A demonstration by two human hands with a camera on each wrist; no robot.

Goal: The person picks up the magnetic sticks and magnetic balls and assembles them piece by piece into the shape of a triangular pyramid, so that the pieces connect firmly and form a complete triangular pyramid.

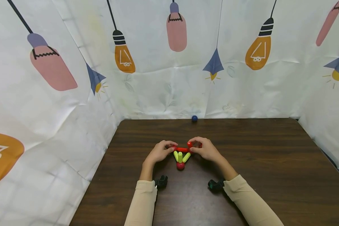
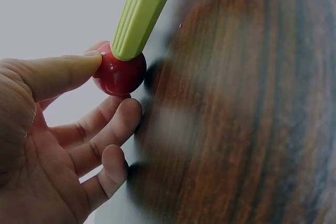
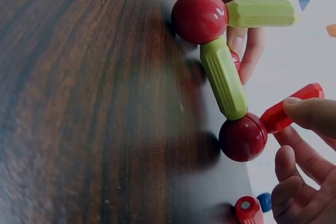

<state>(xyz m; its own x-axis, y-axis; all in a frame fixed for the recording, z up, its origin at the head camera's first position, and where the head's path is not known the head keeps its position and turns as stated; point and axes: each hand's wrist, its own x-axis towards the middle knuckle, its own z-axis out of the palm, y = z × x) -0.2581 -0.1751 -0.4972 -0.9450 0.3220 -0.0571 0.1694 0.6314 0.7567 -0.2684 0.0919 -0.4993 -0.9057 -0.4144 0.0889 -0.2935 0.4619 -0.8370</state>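
Two hands: left hand (image 1: pixel 159 153) and right hand (image 1: pixel 207 150) both pinch, at the far corners of a small triangular frame (image 1: pixel 180 157) on the tabletop (image 1: pixel 257 150).
Left grip: thumb and fingers nip the left red ball (image 2: pixel 119 76), where one rod ends.
Right grip: thumb and fingers pinch the upright red rod (image 3: pixel 275 118), its lower end at the right red ball (image 3: pixel 243 138).
Step in hand: apparently setting an upright on the right corner while the other hand steadies the frame.
Next move: calls, by my reading, for seating that rod squarely, then a gentle release — a sideways tug could shift the corner.
Red crossbar (image 1: pixel 182 150): spans the far corners.
Green rods (image 3: pixel 223 80): two reach those corners from the front red ball (image 1: pixel 180 165); the third stands up, top end free.
Red piece (image 3: pixel 248 212): beyond the right hand, partly cut off.
Blue ball (image 1: pixel 194 118): at the far table edge, well apart.
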